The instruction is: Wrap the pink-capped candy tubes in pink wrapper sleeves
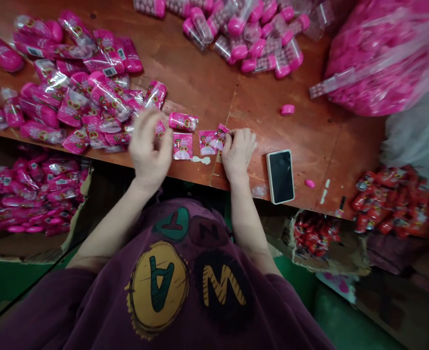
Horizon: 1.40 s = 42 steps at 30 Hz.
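Observation:
My left hand hovers at the right end of a pile of pink-wrapped candy bottles. Its thumb and fingers are curled but apart, slightly blurred. Just beyond its fingers lies a wrapped bottle, with a flat printed sleeve below. At the table edge, my right hand has its thumb and fingertips closed on the edge of a small pink printed sleeve. Beside that hand lies another flat printed sleeve. The right hand's fingers partly hide what they pinch.
Clear bottles with pink caps lie heaped at the back, left of a bag of pink caps. Nearer are a loose cap and a phone. Boxes hold pink bottles and red packs below the edge.

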Each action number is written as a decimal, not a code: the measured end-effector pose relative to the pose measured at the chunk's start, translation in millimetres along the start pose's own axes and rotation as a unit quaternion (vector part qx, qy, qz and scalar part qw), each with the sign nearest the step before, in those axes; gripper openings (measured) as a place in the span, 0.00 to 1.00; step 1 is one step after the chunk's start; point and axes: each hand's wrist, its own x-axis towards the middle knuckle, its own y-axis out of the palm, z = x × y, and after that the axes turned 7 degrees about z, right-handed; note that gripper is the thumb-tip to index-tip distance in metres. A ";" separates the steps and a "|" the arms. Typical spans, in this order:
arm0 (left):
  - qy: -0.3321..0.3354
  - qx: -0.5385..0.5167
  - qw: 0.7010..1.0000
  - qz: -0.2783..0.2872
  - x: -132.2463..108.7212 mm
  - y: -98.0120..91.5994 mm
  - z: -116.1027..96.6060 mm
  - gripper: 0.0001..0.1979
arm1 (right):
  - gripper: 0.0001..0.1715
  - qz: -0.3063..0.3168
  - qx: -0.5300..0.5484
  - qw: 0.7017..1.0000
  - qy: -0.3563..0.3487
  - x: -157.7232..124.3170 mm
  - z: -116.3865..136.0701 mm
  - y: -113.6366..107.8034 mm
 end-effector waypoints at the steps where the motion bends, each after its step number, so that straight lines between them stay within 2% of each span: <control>1: 0.044 0.008 0.999 0.031 -3.9 14.8 0.7 0.12 | 0.19 0.001 0.000 1.000 -0.009 0.6 -1.7 0.7; 2: 0.073 0.010 0.995 0.060 -5.5 29.2 1.3 0.11 | 0.19 0.000 0.004 1.000 -0.022 0.4 -4.1 0.5; 4: 0.080 0.002 0.991 0.106 -2.9 54.5 1.7 0.12 | 0.20 -0.007 0.022 0.998 -0.059 -2.4 -10.0 -2.1; 6: 0.048 -0.020 0.989 0.138 4.4 73.1 0.9 0.13 | 0.21 -0.020 0.049 0.993 -0.102 -8.2 -15.5 -6.7; 8: 0.001 -0.057 0.982 0.181 11.1 84.7 -1.7 0.09 | 0.20 -0.037 0.092 0.986 -0.138 -15.7 -18.6 -11.3; 9: -0.026 -0.080 0.976 0.203 12.9 88.2 -3.8 0.05 | 0.19 -0.044 0.127 0.979 -0.150 -19.4 -18.9 -12.9; 11: -0.082 -0.131 0.960 0.233 12.6 92.1 -9.3 0.10 | 0.16 -0.056 0.240 0.958 -0.144 -26.3 -17.0 -14.4; 13: -0.129 -0.178 0.948 0.229 8.4 93.5 -15.5 0.16 | 0.16 -0.059 0.381 0.918 -0.095 -31.5 -12.8 -13.9; 16: -0.187 -0.250 0.926 0.213 1.4 95.8 -22.7 0.19 | 0.23 -0.037 0.549 0.835 -0.013 -35.0 -5.6 -11.7; 19: -0.230 -0.298 0.906 0.192 -1.5 101.4 -26.3 0.21 | 0.31 0.012 0.643 0.765 0.030 -34.4 -0.7 -10.4; 21: -0.243 -0.315 0.902 0.167 -1.5 106.2 -27.3 0.20 | 0.34 0.027 0.661 0.748 0.044 -33.1 0.6 -9.5; 23: -0.249 -0.322 0.902 0.148 -1.3 109.7 -27.3 0.21 | 0.31 0.008 0.642 0.765 0.040 -31.5 -0.4 -8.4; 24: -0.248 -0.318 0.904 0.144 -1.2 110.3 -27.1 0.21 | 0.27 -0.009 0.617 0.786 0.032 -30.8 -1.8 -8.0; 26: -0.246 -0.304 0.910 0.137 -0.9 108.4 -26.3 0.21 | 0.21 -0.034 0.528 0.848 0.015 -29.6 -6.4 -8.3; 29: -0.255 -0.301 0.912 0.115 0.7 98.3 -26.1 0.20 | 0.17 -0.013 0.319 0.948 0.001 -28.4 -14.9 -13.4; 30: -0.263 -0.310 0.907 0.109 1.6 93.9 -26.5 0.20 | 0.17 0.004 0.241 0.971 -0.002 -28.1 -17.4 -16.3; 32: -0.279 -0.340 0.891 0.115 3.6 85.9 -28.0 0.19 | 0.16 0.021 0.106 0.994 -0.010 -27.8 -20.5 -22.8; 34: -0.290 -0.376 0.871 0.128 4.9 80.5 -29.9 0.19 | 0.17 -0.006 0.047 0.999 -0.016 -28.3 -20.1 -28.6; 35: -0.292 -0.392 0.862 0.133 4.9 79.2 -31.0 0.18 | 0.18 -0.030 0.062 0.997 -0.020 -29.0 -18.3 -30.7; 37: -0.293 -0.414 0.850 0.142 3.5 79.2 -33.3 0.18 | 0.19 -0.059 0.180 0.981 -0.038 -31.1 -11.8 -32.7; 38: -0.294 -0.420 0.845 0.150 2.1 80.2 -34.5 0.18 | 0.20 -0.049 0.268 0.961 -0.048 -32.4 -7.5 -32.6; 40: -0.296 -0.426 0.838 0.170 -0.4 83.8 -36.6 0.20 | 0.23 0.009 0.439 0.897 -0.055 -34.0 1.2 -30.4; 42: -0.298 -0.425 0.835 0.182 -0.9 88.3 -38.0 0.22 | 0.23 0.055 0.531 0.845 -0.038 -33.2 7.7 -27.5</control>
